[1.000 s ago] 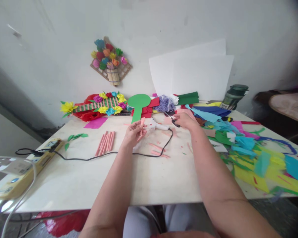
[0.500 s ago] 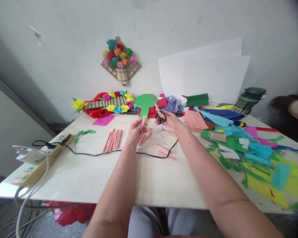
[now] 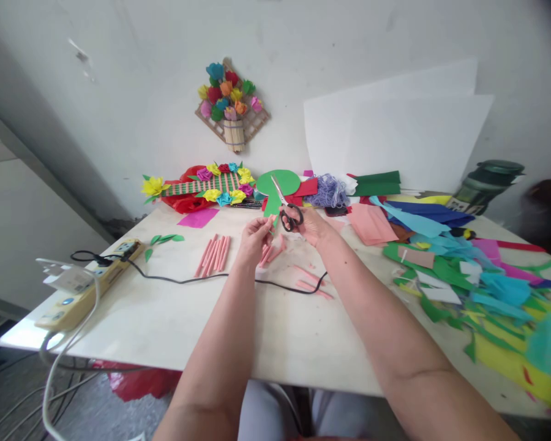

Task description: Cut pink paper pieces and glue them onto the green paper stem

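Note:
My left hand [image 3: 255, 240] pinches a small pink paper piece [image 3: 272, 218] between thumb and fingers, in front of the stem of a green paper cutout [image 3: 282, 182]. Close by on the right, my right hand [image 3: 311, 228] grips black-handled scissors [image 3: 284, 199], with fingers at the loops and blades pointing up and left across the cutout. The scissors' tips are apart from the pink piece. Left of my left hand lie several pink paper rolls [image 3: 213, 256] in a row. More pink rolls [image 3: 272, 250] lie beneath my hands, partly hidden by them.
A black cord [image 3: 179, 281] crosses the table from a power strip [image 3: 92, 285]. Paper-flower guitar craft [image 3: 202, 187] lies at the back left. Purple yarn [image 3: 327, 191], folded pink paper [image 3: 371, 223], many paper scraps [image 3: 487, 306] and a green bottle [image 3: 489, 187] occupy the right side.
The scissors have swung left, so their blades now lean further over the green cutout. My hands are slightly closer together. The whole view has shifted a little.

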`<state>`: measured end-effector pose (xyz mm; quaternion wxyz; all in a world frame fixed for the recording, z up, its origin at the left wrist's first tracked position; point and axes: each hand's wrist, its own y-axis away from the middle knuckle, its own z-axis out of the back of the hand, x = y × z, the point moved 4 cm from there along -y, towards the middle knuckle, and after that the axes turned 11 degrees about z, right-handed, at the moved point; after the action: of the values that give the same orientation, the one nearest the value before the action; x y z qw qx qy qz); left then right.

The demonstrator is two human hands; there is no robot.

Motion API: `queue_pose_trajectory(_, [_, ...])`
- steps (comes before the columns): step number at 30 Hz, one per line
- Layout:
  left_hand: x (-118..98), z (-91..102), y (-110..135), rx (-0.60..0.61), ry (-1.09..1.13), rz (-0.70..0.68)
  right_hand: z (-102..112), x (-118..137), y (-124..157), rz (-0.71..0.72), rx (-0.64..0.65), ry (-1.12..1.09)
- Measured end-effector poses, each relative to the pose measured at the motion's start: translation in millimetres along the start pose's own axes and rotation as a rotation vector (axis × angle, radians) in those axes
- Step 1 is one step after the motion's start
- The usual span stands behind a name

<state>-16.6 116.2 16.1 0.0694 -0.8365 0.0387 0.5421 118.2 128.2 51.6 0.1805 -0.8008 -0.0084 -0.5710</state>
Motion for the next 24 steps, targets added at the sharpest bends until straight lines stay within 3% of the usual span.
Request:
queue_pose_trajectory(6, [1.8,2.3,-0.6,0.035,0.043,0.034,-1.6,0.4,2.2,-0.033,-0.017,0.107])
queue_pose_trajectory(13, [0.2,-0.3,1.8,0.041,0.030,0.074,-2.4,4.1,0.9,0.020,-0.162,0.264])
queue_pose_trajectory(24, [-3.4,-7.0,4.7,0.043,0.032,0.078,-7.0,-4.0,2.0,0.024,-0.205,0.311])
